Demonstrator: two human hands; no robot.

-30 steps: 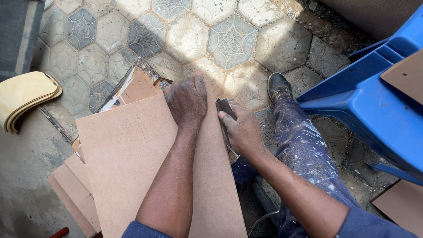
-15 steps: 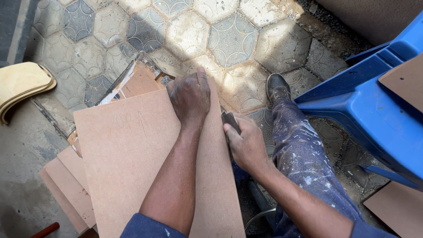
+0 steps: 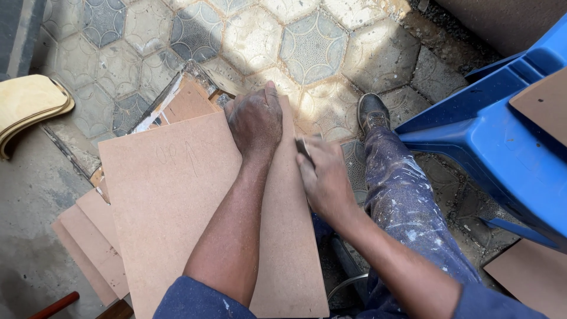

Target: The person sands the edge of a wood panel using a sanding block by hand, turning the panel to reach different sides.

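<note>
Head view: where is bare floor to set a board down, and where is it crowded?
Bare paving lies beyond the left hand, up to the shoe. Bare concrete lies left of the stacked boards. Crowded: right side, between the leg and blue chair.

Board at centre, stack beneath

Large board [image 3: 177, 218] lying on a stack of boards [image 3: 88, 236]. Left hand [image 3: 255, 121] pressed on its 12 o'clock edge; right hand [image 3: 323, 180] against its 3 o'clock edge. Chair [image 3: 502, 142] at 3 o'clock, shoe [image 3: 372, 109] at 1 o'clock.
</note>
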